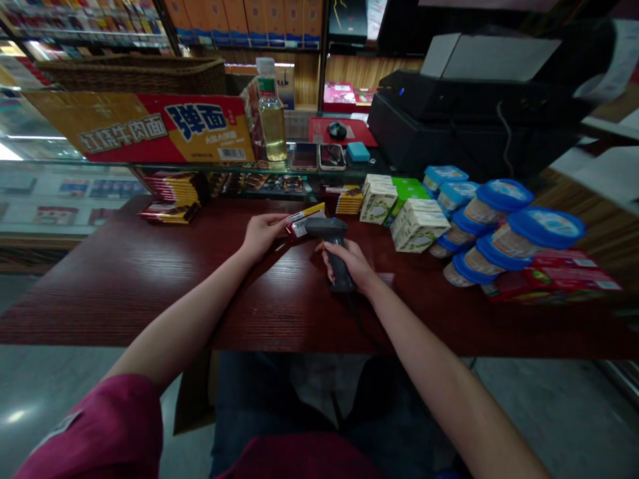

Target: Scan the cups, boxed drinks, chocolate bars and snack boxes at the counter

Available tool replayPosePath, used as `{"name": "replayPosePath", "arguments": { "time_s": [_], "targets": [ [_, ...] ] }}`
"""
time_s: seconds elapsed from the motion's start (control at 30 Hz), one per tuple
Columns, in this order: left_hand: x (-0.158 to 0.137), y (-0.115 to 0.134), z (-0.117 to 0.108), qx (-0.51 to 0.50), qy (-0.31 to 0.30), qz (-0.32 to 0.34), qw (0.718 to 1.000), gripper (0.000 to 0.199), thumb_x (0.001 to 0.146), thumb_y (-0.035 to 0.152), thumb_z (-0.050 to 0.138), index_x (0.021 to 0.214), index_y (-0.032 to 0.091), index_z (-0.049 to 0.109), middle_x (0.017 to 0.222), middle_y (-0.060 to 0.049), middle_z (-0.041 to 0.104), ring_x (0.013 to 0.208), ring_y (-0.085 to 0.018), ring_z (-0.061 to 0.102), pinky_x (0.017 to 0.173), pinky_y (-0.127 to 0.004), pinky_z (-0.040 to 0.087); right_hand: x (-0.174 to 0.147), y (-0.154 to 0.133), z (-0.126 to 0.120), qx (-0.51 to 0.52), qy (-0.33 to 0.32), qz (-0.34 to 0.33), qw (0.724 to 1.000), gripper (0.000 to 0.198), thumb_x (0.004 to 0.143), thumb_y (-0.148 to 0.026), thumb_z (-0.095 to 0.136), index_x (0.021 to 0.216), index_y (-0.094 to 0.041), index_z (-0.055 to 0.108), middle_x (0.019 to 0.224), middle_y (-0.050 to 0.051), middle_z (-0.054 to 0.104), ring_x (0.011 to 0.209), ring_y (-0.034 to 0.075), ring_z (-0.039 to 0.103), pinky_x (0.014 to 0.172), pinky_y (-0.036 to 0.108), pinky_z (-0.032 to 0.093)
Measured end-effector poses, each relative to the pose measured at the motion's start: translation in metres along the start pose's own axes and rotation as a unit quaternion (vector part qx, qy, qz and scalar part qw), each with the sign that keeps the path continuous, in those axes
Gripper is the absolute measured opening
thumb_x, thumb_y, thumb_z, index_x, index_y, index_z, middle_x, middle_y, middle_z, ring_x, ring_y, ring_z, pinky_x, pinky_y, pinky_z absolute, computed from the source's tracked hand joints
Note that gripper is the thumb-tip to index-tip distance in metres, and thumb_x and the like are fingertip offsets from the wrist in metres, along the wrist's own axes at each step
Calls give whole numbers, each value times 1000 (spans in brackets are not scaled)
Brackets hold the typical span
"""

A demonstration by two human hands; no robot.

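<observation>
Slippage seems the likeliest fault: the left hand (pixel 262 236) pinches a flat, glossy red-and-yellow packet (pixel 300 224) only by its left end, so loosened fingers could drop it. Rightward of that pinch, the right hand (pixel 355 263) wraps closed around a black pistol-shaped plastic scanner (pixel 327 227), its head beside the packet.

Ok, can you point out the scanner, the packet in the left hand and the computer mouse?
Scanner (pixel 328 229): head view, on its dark upper body.
Packet (pixel 305 217): head view, on its printed wrapper.
Computer mouse (pixel 337 130): head view, on its black top.
</observation>
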State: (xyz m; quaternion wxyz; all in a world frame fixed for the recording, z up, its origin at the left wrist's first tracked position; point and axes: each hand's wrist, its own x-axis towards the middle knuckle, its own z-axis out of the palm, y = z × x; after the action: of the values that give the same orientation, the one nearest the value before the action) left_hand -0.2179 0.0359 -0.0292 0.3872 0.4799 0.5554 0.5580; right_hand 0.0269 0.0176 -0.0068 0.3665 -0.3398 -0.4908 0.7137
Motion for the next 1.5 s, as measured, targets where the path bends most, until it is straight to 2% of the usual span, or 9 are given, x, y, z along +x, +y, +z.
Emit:
{"name": "replayPosePath", "arguments": {
  "time_s": [0.17, 0.53, 0.6, 0.7, 0.83, 1.0, 1.2, 1.33, 1.5],
  "targets": [
    [2, 1, 4, -30, -3, -19, 999, 59, 65, 58, 91, 105, 15, 82, 100, -11, 81, 88, -25, 77, 85, -39, 64, 1, 0, -2, 0, 12, -4, 1000, 44, 70, -53, 84, 86, -19, 62, 60, -6, 60, 37, 9, 52, 31, 21, 45],
    [3, -3, 4, -24, 12, -1, 1000, 54, 70, 51, 87, 108, 12, 82, 95, -10, 82, 82, -24, 76, 80, -38, 63, 2, 3, -2, 7, 16, -14, 1000, 42, 70, -53, 83, 85, -17, 66, 60, -4, 60, 36, 9, 52, 30, 21, 43],
    [3, -1, 1, -22, 10, 23, 999, 53, 73, 53, 85, 108, 13, 81, 100, -11, 82, 88, -27, 77, 82, -39, 64, 1, 2, -3, 8, 16, -13, 1000, 44, 69, -53, 84, 86, -17, 66, 60, -4, 61, 36, 9, 52, 31, 21, 43],
    [3, 3, -13, 61, 35, 121, 990, 41, 83, 48, 79, 108, 15, 81, 106, -11, 81, 96, -27, 77, 91, -40, 62, -1, 0, -3, 9, 18, -14, 1000, 46, 68, -54, 85, 88, -16, 66, 63, -4, 61, 37, 9, 52, 31, 21, 43],
    [-7, 9, -59, 185, 101, 253, 944, 26, 94, 35, 68, 112, 18, 77, 113, -8, 80, 105, -22, 75, 99, -36, 58, 0, -3, 5, 9, 16, -4, 1000, 47, 68, -52, 86, 91, -16, 68, 64, -4, 61, 39, 9, 52, 31, 20, 42],
    [-28, 12, -150, 270, 164, 320, 893, 24, 100, 30, 60, 118, 21, 73, 120, -6, 78, 114, -20, 72, 103, -34, 56, 21, 6, 46, 24, -28, 10, 999, 46, 70, -52, 84, 91, -15, 68, 64, -3, 61, 38, 9, 51, 31, 21, 41],
    [-41, 7, -240, 316, 220, 271, 882, 23, 99, 32, 61, 113, 22, 76, 122, -7, 78, 121, -23, 71, 109, -39, 53, 71, 27, 120, 29, -87, 12, 996, 43, 70, -51, 84, 90, -17, 66, 64, -3, 62, 39, 10, 53, 31, 22, 43],
    [-38, 3, -269, 329, 227, 256, 880, 22, 96, 31, 64, 110, 23, 79, 126, -6, 77, 124, -24, 69, 112, -41, 51, 106, 38, 156, 26, -91, -1, 995, 41, 71, -50, 83, 87, -17, 64, 63, -3, 62, 38, 10, 54, 31, 23, 43],
    [-30, -5, -295, 357, 245, 208, 877, 26, 92, 29, 67, 113, 24, 80, 122, -6, 79, 115, -25, 72, 105, -40, 55, 131, 45, 168, 12, -114, 3, 993, 38, 74, -48, 82, 87, -17, 65, 62, -3, 62, 38, 11, 54, 32, 23, 44]
  ]
}}
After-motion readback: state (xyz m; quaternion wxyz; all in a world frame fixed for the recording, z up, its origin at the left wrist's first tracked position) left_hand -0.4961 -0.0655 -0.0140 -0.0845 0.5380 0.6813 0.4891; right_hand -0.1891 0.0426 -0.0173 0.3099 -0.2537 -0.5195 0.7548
